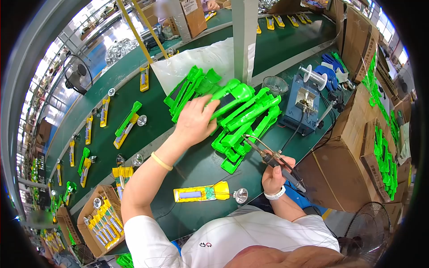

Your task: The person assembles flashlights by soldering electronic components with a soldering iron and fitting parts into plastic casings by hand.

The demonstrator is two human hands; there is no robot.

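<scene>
My left hand (195,119), with a yellow band on its wrist, is closed on a green plastic flashlight casing (239,92) at the pile's upper edge. Several more green casings (250,114) lie heaped around and below it. My right hand (273,177), wearing a white wristband, grips a soldering iron (268,157). Its tip points up and left, close to the lower casings; I cannot tell whether it touches one. In front of my body lies a yellow casing half (222,190) with a battery (191,194), a small green circuit board (209,192) and a wired reflector lamp (240,195).
A blue soldering unit (298,105) with a solder spool (314,78) and a glass bowl (272,84) stands at the right. A box of yellow assemblies (102,219) sits lower left. Assemblies line the green conveyor (147,118). A metal post (245,40) rises ahead; cardboard boxes (344,152) flank the right.
</scene>
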